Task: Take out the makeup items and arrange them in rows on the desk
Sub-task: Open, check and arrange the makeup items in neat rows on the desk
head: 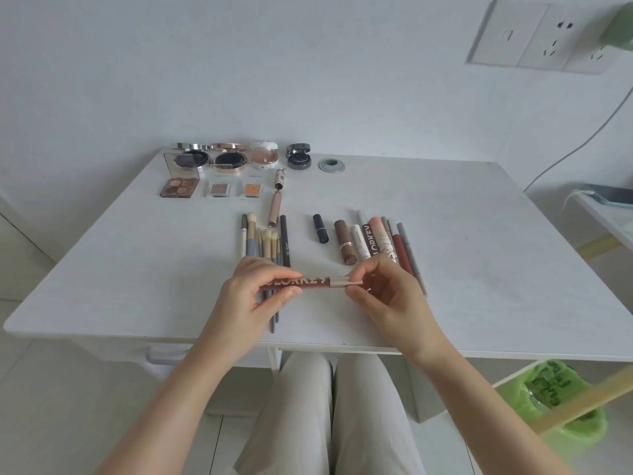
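Observation:
A brown lip gloss tube (310, 282) with white lettering and a pale cap lies level above the white desk (479, 269). My left hand (253, 296) pinches its brown end and my right hand (383, 293) pinches the cap end. Behind my left hand lies a row of makeup brushes (262, 241). A row of lipsticks and pencils (373, 241) lies behind my right hand. At the back stand several open compacts (224, 156) with eyeshadow palettes (180, 187) in front of them.
A black lipstick (320, 228) lies alone mid-desk, and a mascara tube (274, 209) lies behind the brushes. A metal cable hole (331, 165) sits at the desk's back. A green-lined bin (561, 395) stands on the floor at right, and a side shelf with a phone (613, 197) is further right.

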